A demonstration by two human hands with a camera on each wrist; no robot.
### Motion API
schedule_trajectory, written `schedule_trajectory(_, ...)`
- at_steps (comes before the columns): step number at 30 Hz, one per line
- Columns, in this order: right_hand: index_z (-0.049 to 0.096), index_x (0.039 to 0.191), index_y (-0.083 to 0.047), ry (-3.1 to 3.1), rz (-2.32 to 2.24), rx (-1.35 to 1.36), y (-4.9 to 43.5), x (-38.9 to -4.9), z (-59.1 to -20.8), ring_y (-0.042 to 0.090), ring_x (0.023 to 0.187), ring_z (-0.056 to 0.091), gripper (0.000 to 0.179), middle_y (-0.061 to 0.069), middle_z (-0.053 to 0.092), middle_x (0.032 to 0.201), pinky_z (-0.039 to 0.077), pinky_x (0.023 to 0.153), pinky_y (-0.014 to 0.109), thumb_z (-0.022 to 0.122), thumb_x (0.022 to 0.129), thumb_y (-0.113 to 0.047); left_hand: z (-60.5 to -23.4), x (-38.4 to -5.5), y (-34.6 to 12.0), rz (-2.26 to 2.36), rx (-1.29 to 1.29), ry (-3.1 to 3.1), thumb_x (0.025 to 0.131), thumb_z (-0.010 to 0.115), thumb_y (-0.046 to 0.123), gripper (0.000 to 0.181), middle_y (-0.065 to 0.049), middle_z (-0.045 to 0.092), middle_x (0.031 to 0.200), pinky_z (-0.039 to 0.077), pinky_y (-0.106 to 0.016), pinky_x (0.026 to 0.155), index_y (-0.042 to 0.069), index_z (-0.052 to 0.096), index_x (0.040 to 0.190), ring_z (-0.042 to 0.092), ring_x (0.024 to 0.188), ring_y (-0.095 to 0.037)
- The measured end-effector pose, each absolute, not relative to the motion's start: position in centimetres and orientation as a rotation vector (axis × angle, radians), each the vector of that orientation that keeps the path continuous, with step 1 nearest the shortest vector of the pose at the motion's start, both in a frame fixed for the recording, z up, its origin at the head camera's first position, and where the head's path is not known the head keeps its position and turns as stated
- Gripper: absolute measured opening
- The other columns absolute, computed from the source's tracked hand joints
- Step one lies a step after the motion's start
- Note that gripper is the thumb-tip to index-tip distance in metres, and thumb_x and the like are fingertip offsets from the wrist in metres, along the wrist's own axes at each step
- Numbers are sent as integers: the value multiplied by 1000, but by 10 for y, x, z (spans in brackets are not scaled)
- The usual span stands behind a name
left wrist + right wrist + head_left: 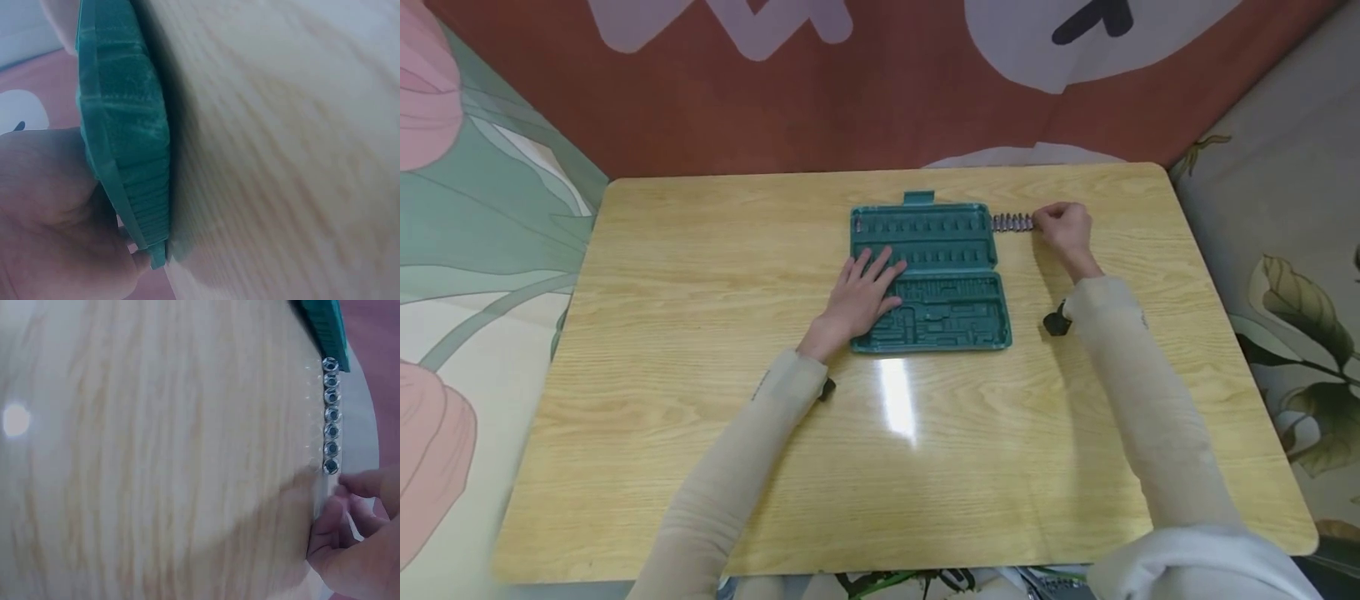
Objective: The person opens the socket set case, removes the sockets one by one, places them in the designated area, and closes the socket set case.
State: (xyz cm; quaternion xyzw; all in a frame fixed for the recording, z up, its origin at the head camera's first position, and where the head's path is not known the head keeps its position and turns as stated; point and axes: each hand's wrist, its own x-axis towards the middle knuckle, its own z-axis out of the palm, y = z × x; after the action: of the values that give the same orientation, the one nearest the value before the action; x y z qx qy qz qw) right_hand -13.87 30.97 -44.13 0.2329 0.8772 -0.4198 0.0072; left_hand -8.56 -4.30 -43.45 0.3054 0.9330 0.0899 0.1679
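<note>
An opened green plastic case (951, 310) lies flat on the wooden table, both halves showing moulded slots. My left hand (857, 302) rests on its left side with fingers spread, partly covering both halves. In the left wrist view, the palm lies against the rim of the case (128, 125). A row of small silver sockets (1012, 222) runs right from the upper half's edge. My right hand (1065, 229) is at the row's outer end, fingers bent, thumb and forefinger together beside the last socket (331, 465). I cannot tell whether a socket is between those fingertips.
The wooden table (700, 275) stretches out on all sides of the case, with a bright glare below it. A red-brown printed backdrop (887, 108) hangs behind the table's far edge. A small black device (1056, 320) hangs at the right wrist.
</note>
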Motion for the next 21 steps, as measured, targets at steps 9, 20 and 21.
schedule_trajectory(9,68,113,0,2606,-1559,403,246,-158,-399,20,76,60,33,10,65,92,47,58,25,60,96,-27,-434,-87,-42,254,883,2681,103,39,43,60,-6,8,161,4,-49,115,22,20,156,3,146,-34)
schedule_trajectory(20,67,115,5,2357,-1509,101,137,-189,-411,24,80,65,31,19,65,96,55,71,31,60,97,-20,-437,-89,-43,178,857,2686,103,36,46,60,-4,4,162,3,-48,116,25,17,156,0,146,-31)
schedule_trajectory(21,67,115,5,2343,-1518,95,130,-191,-412,23,78,65,31,18,65,95,55,70,30,60,97,-19,-438,-89,-42,164,856,2694,103,35,46,60,-3,4,162,3,-48,116,26,17,156,0,146,-31)
